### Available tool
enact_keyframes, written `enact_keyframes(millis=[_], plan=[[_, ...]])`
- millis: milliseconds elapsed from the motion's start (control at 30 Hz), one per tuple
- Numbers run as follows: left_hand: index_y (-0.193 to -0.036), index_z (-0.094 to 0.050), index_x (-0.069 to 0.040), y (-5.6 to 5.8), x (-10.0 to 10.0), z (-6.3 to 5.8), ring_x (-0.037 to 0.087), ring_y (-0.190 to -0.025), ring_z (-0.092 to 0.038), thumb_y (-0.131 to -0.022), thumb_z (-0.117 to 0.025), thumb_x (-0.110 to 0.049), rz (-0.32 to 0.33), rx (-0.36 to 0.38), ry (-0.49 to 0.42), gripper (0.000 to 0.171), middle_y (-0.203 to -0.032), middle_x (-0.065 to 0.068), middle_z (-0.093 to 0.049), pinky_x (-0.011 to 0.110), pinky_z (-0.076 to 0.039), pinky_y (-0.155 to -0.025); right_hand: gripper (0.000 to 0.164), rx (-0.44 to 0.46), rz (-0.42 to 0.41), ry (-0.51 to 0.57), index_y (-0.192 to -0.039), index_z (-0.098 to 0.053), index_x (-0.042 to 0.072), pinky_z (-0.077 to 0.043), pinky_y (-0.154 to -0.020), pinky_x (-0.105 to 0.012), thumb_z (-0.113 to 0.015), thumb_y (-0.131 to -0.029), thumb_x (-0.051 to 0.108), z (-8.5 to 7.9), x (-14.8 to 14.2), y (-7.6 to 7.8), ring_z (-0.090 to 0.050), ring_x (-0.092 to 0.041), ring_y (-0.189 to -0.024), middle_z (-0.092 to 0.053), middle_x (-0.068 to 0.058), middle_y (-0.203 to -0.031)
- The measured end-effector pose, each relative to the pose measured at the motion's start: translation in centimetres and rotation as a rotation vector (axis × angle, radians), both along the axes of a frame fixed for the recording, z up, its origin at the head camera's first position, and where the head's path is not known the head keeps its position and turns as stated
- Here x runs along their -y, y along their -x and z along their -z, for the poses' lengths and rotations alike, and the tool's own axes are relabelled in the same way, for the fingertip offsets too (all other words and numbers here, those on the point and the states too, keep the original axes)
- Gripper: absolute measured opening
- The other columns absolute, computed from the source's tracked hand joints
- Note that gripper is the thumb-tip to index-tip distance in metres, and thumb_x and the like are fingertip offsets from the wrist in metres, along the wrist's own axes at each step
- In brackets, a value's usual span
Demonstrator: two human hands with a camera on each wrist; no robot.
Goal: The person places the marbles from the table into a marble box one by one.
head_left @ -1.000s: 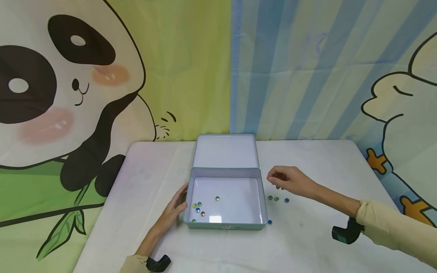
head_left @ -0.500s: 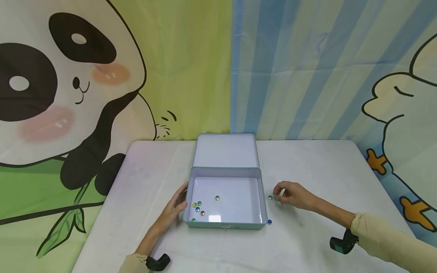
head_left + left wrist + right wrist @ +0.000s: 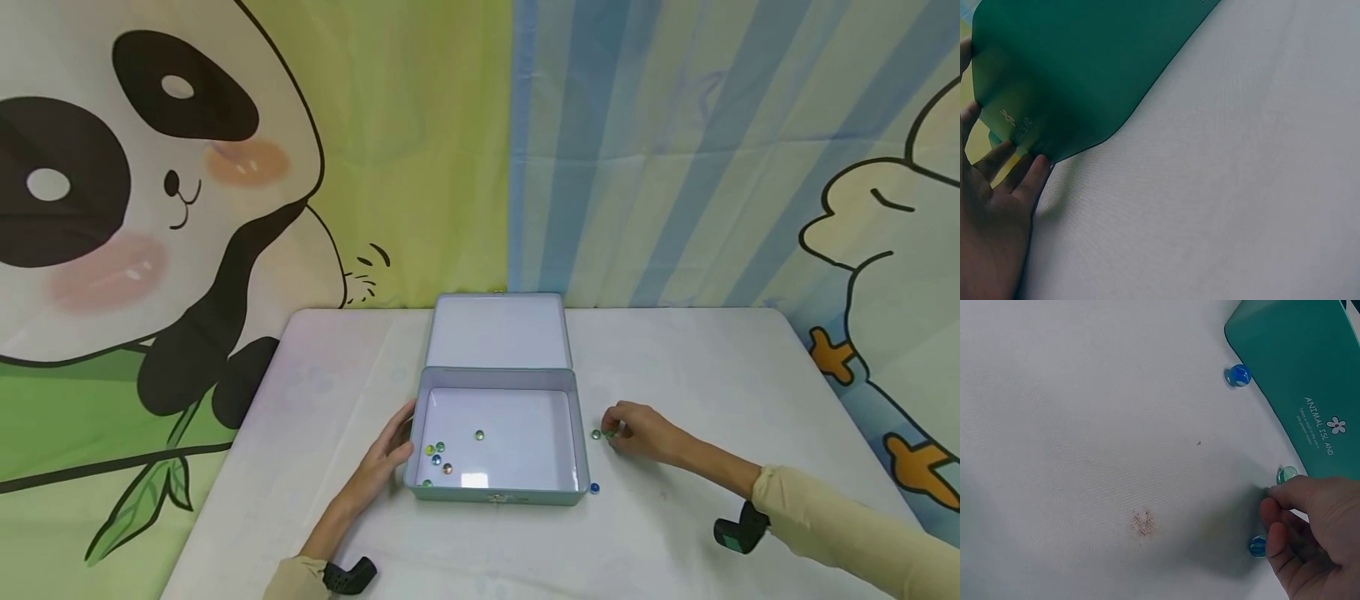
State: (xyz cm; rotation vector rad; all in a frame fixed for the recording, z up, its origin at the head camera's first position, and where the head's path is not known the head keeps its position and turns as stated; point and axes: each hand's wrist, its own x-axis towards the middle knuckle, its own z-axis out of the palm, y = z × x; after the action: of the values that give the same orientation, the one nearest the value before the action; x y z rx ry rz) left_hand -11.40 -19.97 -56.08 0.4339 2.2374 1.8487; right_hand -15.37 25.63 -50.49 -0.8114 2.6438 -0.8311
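Observation:
A tin box (image 3: 457,495), green outside and pale inside, lies with its lid (image 3: 498,332) raised at the back. Several glass marbles, among them a lone green one (image 3: 479,435), sit inside it. My left hand (image 3: 378,462) rests extended fingers against the box's left side, also seen in the left wrist view. Right of the box, my right hand (image 3: 645,432) pinches a green marble (image 3: 608,433) at the table. Another green marble (image 3: 1287,474) lies between that hand and the box. Close to the curled fingers (image 3: 1277,537) is a blue marble (image 3: 1258,546), hidden in the head view.
One more blue marble (image 3: 595,488) lies against the box's front right corner. The white cloth (image 3: 712,358) covers the table, with a small brownish mark (image 3: 1143,523) on it. Patterned curtains (image 3: 420,150) hang behind the table.
My right hand has come down and toward me from beside the box's back right corner, and its fingers have closed on a green marble. The left hand has kept its place.

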Motion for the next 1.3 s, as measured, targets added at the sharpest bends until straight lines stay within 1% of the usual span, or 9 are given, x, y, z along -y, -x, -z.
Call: enact_keyframes(millis=[133,433,633,800,867,933,1100,1167,1300], plan=[[-0.155,-0.018,-0.031,0.0,0.0,0.0,0.038,-0.149,-0.016,-0.101,-0.043,-0.013,-0.002,-0.002,0.001,0.063,-0.164,0.009,-0.016,0.008,-0.023,-0.107,0.014,-0.032,-0.003,-0.020,-0.091,-0.065,0.005,-0.049,-0.063,-0.018,-0.071,-0.081,-0.003,0.1,0.1,0.0,-0.052,-0.003,-0.071,-0.064,-0.003,-0.087],[-0.155,-0.018,-0.031,0.0,-0.1,-0.1,0.037,-0.149,-0.017,-0.101,-0.044,-0.014,-0.005,0.003,0.008,0.062,-0.164,0.009,-0.017,0.008,-0.023,-0.107,0.013,-0.038,-0.003,-0.030,-0.090,-0.066,0.004,-0.050,-0.063,-0.018,-0.071,-0.081,-0.003,-0.2,0.1,0.1,-0.054,-0.005,-0.072,-0.064,-0.004,-0.085],[-0.155,-0.018,-0.031,0.0,-0.1,-0.1,0.037,-0.149,-0.016,-0.101,-0.044,-0.014,-0.009,0.000,0.007,0.062,-0.164,0.009,-0.017,0.008,-0.022,-0.107,0.013,-0.018,0.038,-0.026,-0.094,-0.067,0.004,-0.049,-0.063,-0.018,-0.069,-0.083,-0.002,-1.3,0.1,0.2,-0.053,-0.005,-0.073,-0.065,-0.004,-0.086],[-0.155,-0.018,-0.030,0.0,-0.1,0.0,0.037,-0.149,-0.016,-0.101,-0.044,-0.015,-0.005,0.006,-0.005,0.062,-0.164,0.010,-0.016,0.008,-0.023,-0.107,0.011,0.016,0.063,0.032,-0.098,-0.065,0.000,-0.049,-0.057,-0.018,-0.065,-0.087,-0.001,-2.5,0.1,0.0,-0.053,-0.002,-0.068,-0.064,-0.004,-0.085],[-0.155,-0.018,-0.030,0.0,-0.1,0.1,0.038,-0.149,-0.016,-0.101,-0.044,-0.015,-0.004,0.005,-0.007,0.062,-0.164,0.010,-0.016,0.008,-0.023,-0.107,0.011,0.014,0.076,0.055,-0.099,-0.064,0.000,-0.049,-0.055,-0.019,-0.064,-0.089,0.002,-3.0,0.1,-0.1,-0.053,-0.001,-0.065,-0.063,-0.003,-0.083],[-0.155,-0.018,-0.030,0.0,0.0,0.2,0.038,-0.149,-0.016,-0.101,-0.044,-0.015,-0.003,0.002,-0.007,0.062,-0.163,0.010,-0.016,0.008,-0.024,-0.107,0.011,0.006,0.085,0.074,-0.100,-0.064,0.001,-0.049,-0.055,-0.019,-0.064,-0.090,0.005,-3.4,0.2,-0.2,-0.056,-0.004,-0.064,-0.062,-0.002,-0.082],[-0.156,-0.018,-0.029,0.0,0.0,0.2,0.038,-0.149,-0.015,-0.101,-0.044,-0.015,-0.002,-0.005,-0.008,0.062,-0.164,0.010,-0.016,0.008,-0.023,-0.106,0.011,-0.016,0.095,0.101,-0.099,-0.064,0.004,-0.049,-0.055,-0.019,-0.066,-0.090,0.007,-4.1,0.6,-0.3,-0.062,-0.018,-0.065,-0.063,0.000,-0.079],[-0.156,-0.018,-0.029,0.0,0.0,0.2,0.039,-0.149,-0.015,-0.101,-0.044,-0.015,-0.003,-0.006,-0.007,0.062,-0.164,0.010,-0.016,0.008,-0.024,-0.106,0.011,-0.018,0.098,0.106,-0.099,-0.064,0.004,-0.049,-0.056,-0.019,-0.066,-0.089,0.008,-4.3,0.7,-0.4,-0.061,-0.014,-0.064,-0.063,0.001,-0.079],[-0.156,-0.018,-0.028,0.0,0.0,0.2,0.038,-0.149,-0.016,-0.101,-0.044,-0.015,-0.003,-0.007,-0.009,0.062,-0.164,0.009,-0.017,0.008,-0.024,-0.107,0.011,-0.026,0.100,0.109,-0.099,-0.064,0.005,-0.048,-0.057,-0.018,-0.067,-0.089,0.009,-4.8,0.8,-0.5,-0.055,-0.001,-0.064,-0.062,0.002,-0.078]])
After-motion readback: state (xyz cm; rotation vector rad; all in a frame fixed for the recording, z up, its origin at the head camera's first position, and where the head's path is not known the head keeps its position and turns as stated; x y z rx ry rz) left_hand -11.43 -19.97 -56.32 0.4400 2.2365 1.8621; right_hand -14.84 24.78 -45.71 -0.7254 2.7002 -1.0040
